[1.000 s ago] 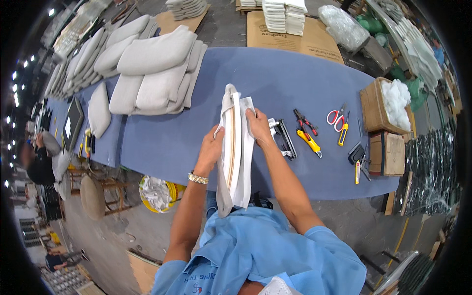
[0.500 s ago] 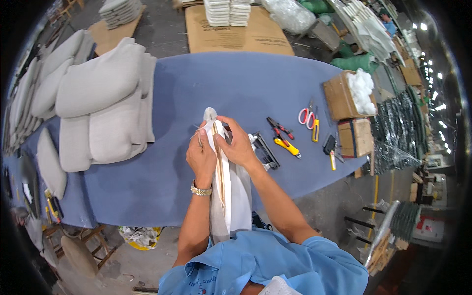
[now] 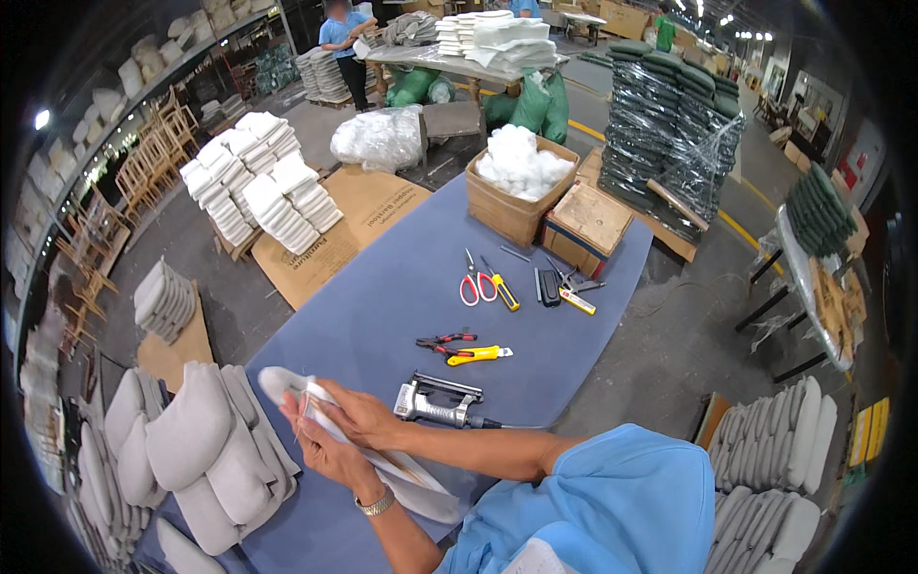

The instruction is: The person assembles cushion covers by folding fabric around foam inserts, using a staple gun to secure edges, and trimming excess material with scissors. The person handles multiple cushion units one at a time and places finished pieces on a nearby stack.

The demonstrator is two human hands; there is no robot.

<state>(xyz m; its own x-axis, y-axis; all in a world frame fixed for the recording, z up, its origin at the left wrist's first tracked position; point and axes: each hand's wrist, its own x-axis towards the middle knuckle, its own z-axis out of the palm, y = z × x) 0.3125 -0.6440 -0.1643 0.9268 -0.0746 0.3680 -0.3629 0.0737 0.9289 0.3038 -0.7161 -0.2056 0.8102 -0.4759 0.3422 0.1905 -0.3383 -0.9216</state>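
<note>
A light grey, fabric-covered pad (image 3: 279, 383), with white cloth along its open side, is held edge-on over the blue table (image 3: 382, 316). My left hand (image 3: 330, 450), with a metal watch at the wrist, grips the pad's near side close to its rounded end. My right hand (image 3: 363, 416) presses the white cloth from the other side, fingers curled over the edge. Fingertips of both hands lie close together there; what they pinch is partly hidden. A silver staple gun (image 3: 440, 402) with a hose lies just beyond my right forearm.
Pliers (image 3: 449, 344), a yellow utility knife (image 3: 478, 355), scissors (image 3: 476, 289) and a screwdriver (image 3: 504, 295) lie farther along the table. A carton of white stuffing (image 3: 521, 206) stands at the far end. Grey cushions (image 3: 206, 440) are stacked at left. A person (image 3: 344, 43) stands in the background.
The view has swung to the right and upward, bringing more of the workshop in. Both hands still hold the pad, which now appears slanted toward the left.
</note>
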